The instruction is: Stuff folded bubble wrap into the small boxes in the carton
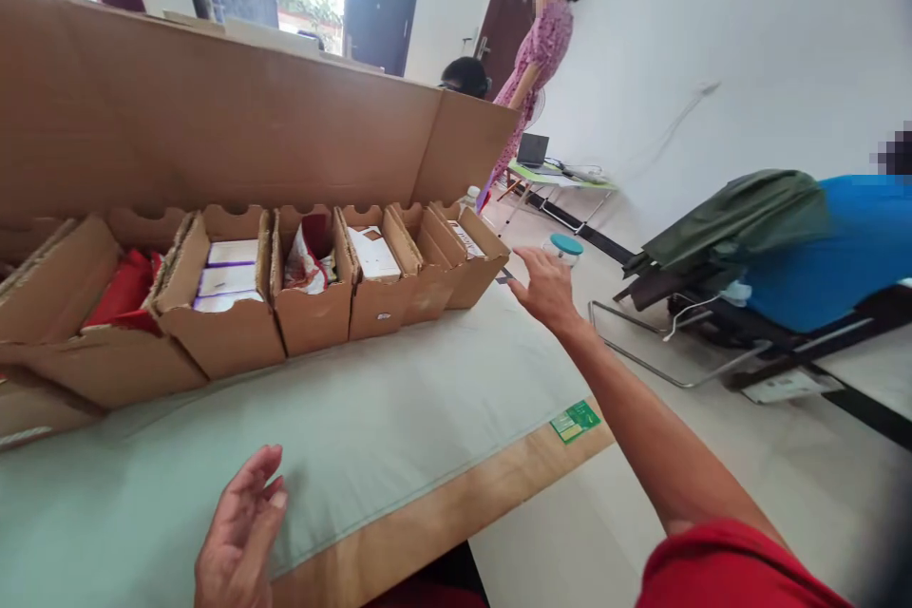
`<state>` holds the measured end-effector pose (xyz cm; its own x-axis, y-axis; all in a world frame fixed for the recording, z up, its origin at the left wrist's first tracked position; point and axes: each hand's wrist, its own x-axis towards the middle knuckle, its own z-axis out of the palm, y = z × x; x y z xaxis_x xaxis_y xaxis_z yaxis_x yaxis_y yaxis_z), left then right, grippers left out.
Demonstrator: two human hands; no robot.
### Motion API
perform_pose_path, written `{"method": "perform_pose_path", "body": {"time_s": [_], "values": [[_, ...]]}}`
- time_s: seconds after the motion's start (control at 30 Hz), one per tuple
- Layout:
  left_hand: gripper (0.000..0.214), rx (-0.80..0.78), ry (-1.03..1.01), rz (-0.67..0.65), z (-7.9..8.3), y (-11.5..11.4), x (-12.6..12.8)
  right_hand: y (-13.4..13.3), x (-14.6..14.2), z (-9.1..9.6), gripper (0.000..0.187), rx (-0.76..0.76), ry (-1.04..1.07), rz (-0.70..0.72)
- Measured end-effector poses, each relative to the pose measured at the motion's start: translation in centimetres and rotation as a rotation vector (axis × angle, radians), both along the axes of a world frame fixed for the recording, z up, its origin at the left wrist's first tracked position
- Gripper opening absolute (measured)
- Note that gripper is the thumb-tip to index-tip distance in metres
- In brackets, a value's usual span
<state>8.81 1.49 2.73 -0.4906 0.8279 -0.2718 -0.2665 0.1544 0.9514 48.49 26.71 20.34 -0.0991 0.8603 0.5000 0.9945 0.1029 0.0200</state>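
Right hand [546, 290], thumb and fingers parted around nothing visible, beside the right end of the row of cardboard bins [313, 323]; left hand [242, 532], loosely curled, apparently empty, before the row. The teal-lidded jar [565, 245] appears right of the row, behind the right hand, contact unclear; a careless sideways sweep could knock the end bin [476, 283] askew.

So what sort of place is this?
Probably an indoor workroom or office, though I can't be sure: a row of open cardboard bins stands on a cloth-covered table, and a laptop sits on another table beyond.
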Motion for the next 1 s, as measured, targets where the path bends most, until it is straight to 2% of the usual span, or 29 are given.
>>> {"method": "perform_pose_path", "body": {"time_s": [0.1,0.23,0.3,0.37,0.47,0.57,0.67,0.77,0.87,1.0], "values": [[0.070,-0.061,-0.073,-0.021,-0.6,0.6,-0.1,3.6,-0.2,1.1,0.059,-0.163,-0.133,0.037],[0.069,-0.083,-0.024,0.062,0.6,1.0,-0.2,6.4,-1.4,1.4,0.020,-0.331,-0.202,0.114],[0.067,-0.084,0.017,0.121,1.4,1.3,-0.2,6.4,-1.7,1.6,0.015,-0.361,-0.207,0.139],[0.066,-0.097,0.063,0.152,1.9,1.4,-0.5,5.3,-1.9,1.9,0.019,-0.379,-0.211,0.163],[0.067,-0.110,0.109,0.141,1.6,1.5,-0.9,2.0,-2.3,2.4,0.025,-0.423,-0.215,0.198],[0.070,-0.124,0.150,0.051,0.9,1.5,-0.7,-1.6,-3.5,3.1,0.028,-0.487,-0.224,0.209],[0.067,-0.105,0.266,-0.068,0.4,1.6,0.5,-4.6,-6.0,4.3,0.029,-0.589,-0.247,0.216],[0.055,0.017,0.410,-0.154,0.3,1.7,2.4,-6.6,-9.2,5.3,0.031,-0.700,-0.197,0.248],[0.047,0.221,0.575,-0.220,0.6,1.9,4.4,-8.2,-12.7,5.4,0.031,-0.742,-0.072,0.319],[0.071,0.423,0.764,-0.349,1.1,3.0,6.4,-9.7,-18.4,5.1,0.023,-0.732,0.106,0.482]]}}
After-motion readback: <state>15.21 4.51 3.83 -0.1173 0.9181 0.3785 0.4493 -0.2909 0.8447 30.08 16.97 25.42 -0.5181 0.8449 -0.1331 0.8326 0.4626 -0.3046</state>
